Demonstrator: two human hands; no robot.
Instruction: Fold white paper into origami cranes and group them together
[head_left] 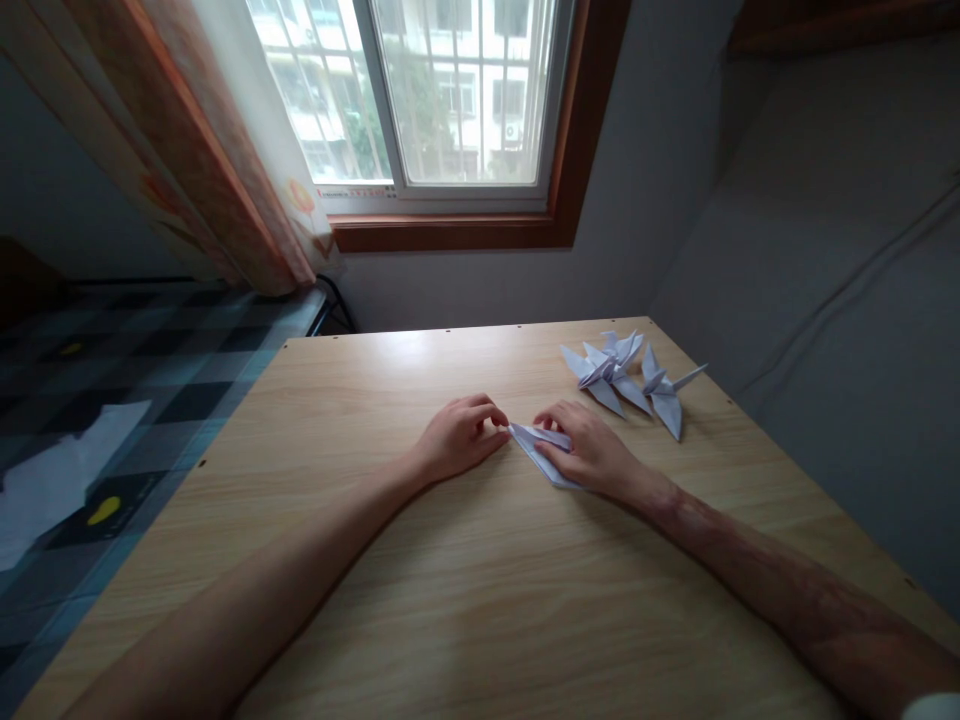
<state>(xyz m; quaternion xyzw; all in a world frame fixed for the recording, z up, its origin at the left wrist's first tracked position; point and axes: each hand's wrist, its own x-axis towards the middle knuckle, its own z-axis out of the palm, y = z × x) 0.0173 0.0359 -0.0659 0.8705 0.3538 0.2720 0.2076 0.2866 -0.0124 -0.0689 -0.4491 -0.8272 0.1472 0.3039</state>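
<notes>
A piece of folded white paper lies on the wooden table between my hands, its narrow tip pointing to the left. My left hand pinches that tip between thumb and fingers. Over the wider part is my right hand, its thumb and fingers closed on a raised flap of the paper. Several folded white paper cranes sit together beyond my right hand, with one crane at the right of the group.
The light wooden table reaches back to the wall under a barred window. To the left is a bed with a checked cover, and white paper lies on it. An orange curtain hangs beside the window.
</notes>
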